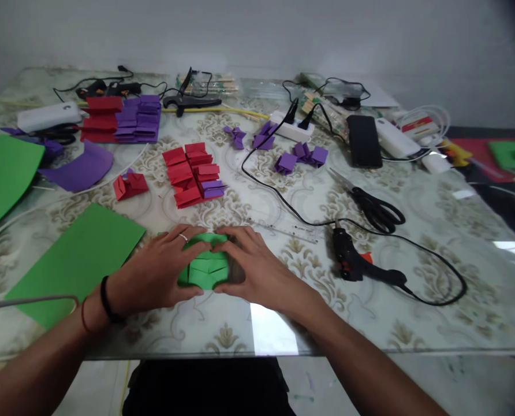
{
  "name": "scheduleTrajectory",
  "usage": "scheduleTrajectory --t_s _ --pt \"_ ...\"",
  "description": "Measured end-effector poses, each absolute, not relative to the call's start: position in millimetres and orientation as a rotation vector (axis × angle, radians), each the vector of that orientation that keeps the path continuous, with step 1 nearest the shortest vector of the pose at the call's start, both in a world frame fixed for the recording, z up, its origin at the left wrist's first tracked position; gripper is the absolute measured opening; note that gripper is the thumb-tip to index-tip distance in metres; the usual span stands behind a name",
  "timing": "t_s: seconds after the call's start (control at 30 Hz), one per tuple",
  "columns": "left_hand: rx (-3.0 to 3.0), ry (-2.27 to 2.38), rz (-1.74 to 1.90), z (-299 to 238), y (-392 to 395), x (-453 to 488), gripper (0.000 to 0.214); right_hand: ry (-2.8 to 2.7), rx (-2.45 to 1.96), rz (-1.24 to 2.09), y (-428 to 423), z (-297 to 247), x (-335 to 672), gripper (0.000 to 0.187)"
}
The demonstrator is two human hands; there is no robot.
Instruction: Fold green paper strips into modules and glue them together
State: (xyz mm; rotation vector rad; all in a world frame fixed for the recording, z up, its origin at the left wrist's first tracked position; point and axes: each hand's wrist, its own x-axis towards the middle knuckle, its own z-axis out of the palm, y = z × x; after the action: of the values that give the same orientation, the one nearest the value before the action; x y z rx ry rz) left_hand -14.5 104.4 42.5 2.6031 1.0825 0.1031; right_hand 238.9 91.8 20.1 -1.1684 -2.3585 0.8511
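Observation:
A green folded paper piece with crease lines lies on the table close to the front edge. My left hand, with a ring and dark wristband, curls around its left side. From the right, my right hand grips its other side, thumb at the near edge and fingers at the far edge. The fingers cover parts of the paper. Just beyond the hands is a block of red folded paper units with one purple unit. A small red folded piece sits left of it.
Green paper sheets lie at left, near a curled purple sheet. At right are a glue gun with a looping cord, black scissors and a phone. Purple folded pieces and a power strip are farther back.

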Motion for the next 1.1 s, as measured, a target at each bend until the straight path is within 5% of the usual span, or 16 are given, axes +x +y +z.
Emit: scheduleTrajectory --t_s 0.17,1.1 --pt "2.518 1.113 0.1 44 107 -18 0.073 -2.411 -1.151 0.82 92 19 240 0.068" --pt "2.539 1.01 0.155 41 108 -22 0.065 -2.423 -1.186 0.836 87 17 237 0.064"
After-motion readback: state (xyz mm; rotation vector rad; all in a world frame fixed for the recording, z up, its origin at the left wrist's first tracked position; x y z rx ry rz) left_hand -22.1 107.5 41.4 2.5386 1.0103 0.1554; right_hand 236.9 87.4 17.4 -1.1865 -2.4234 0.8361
